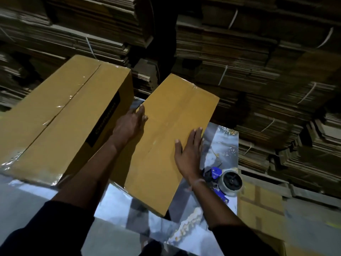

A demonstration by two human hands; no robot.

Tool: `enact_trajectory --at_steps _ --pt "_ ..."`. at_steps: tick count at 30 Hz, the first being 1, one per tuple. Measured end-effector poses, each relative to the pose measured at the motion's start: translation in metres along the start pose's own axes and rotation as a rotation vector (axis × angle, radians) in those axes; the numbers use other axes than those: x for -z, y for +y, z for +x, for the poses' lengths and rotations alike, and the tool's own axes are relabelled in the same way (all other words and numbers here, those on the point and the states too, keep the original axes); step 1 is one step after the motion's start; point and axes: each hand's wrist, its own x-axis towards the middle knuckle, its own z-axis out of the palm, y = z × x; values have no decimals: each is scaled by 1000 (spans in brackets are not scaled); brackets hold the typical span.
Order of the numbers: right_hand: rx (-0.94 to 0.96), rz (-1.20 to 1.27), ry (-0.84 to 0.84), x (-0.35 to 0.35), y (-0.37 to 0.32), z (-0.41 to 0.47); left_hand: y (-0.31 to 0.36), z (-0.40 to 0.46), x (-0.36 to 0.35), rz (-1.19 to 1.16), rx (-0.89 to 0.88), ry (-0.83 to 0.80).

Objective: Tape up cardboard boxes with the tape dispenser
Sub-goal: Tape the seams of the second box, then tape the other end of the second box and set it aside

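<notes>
We can't read the black label on the big box: print too blurred. That box is cut off at the left edge. Tape dispenser is partly behind the right hand's wrist, handle and blade unclear. Left hand's palm hides the small box's near-left edge. Stacked cardboard at back is dark, smeared.
</notes>
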Motion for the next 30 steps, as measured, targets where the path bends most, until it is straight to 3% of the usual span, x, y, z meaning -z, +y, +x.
enact_trajectory --at_steps 10,17,21,27,30 --pt "80 13 -138 36 25 63 -7 -92 7 -164 9 -76" --pt "75 -102 -145 32 16 32 0 -162 6 -61 112 -12" --pt "137 -81 -175 24 22 -24 -2 -192 -5 -66 191 125" --pt "303 189 -283 46 62 -90 4 -211 -20 -302 251 404" --pt "208 243 -203 66 100 -118 13 -208 -25 -330 296 430"
